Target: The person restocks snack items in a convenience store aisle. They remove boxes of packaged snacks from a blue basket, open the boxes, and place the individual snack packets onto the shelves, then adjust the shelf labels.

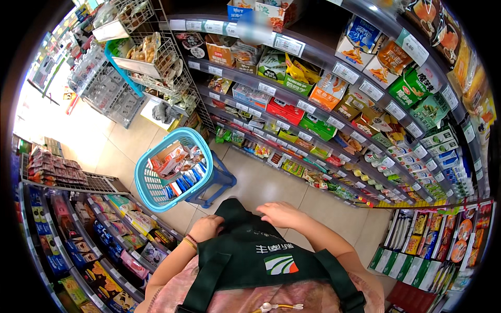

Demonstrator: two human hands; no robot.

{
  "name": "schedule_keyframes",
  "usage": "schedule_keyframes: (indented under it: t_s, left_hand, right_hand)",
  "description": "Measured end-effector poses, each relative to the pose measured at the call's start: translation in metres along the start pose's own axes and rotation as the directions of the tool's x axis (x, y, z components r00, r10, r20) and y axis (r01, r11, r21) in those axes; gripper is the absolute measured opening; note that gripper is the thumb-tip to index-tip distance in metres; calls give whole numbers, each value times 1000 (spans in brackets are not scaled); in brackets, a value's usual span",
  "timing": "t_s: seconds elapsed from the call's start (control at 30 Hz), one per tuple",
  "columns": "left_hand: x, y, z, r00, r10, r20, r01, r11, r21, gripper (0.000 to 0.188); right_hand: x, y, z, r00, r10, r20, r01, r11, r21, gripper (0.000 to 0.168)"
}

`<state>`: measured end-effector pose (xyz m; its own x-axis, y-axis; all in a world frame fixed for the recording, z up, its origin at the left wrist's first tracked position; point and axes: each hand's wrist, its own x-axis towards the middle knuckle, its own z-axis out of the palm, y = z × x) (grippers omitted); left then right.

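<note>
My left hand [206,228] rests at the left edge of a dark green apron [242,250], its fingers curled against the cloth; whether it grips the cloth I cannot tell. My right hand [278,214] is held over the apron's right side, fingers apart, with nothing in it. In front of me, a light blue plastic basket [209,172] stands on a dark blue plastic stool [225,180]. Inside the basket lie orange-and-white snack packets [172,158] and a row of blue-and-white packets [190,179].
Shelves of boxed and bagged snacks [285,111] with price tags run along the front and right. More packaged goods [135,219] fill shelves at the left. A wire rack [184,70] with bagged food stands beyond the basket, near bottled water packs [111,84]. Tiled floor [258,176] lies between.
</note>
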<state>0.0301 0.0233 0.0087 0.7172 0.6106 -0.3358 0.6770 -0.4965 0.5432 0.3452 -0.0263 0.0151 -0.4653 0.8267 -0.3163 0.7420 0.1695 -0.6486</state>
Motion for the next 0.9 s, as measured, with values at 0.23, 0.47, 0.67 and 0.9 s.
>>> schedule_keyframes:
  t_s: [0.23,0.47,0.67,0.9]
  left_hand:
    - [-11,-30,10,999,32,-32,-28,991,131,22]
    - [2,-77,-44,997,71,-16,-67,983,173,18]
    - [2,-139,-63,984,58,-167,-72,994,-77,14]
    - [-4,-210,-76,986,-74,-148,3,902,-432,14]
  right_hand:
    - [40,-39,4,993,-122,-4,121,982,144,37]
    - [75,-62,5,1000,-3,24,2,998,67,31]
    - [116,-96,0,997,18,-76,-11,996,85,28]
    - [173,-128,-14,991,129,-43,-127,991,51,27]
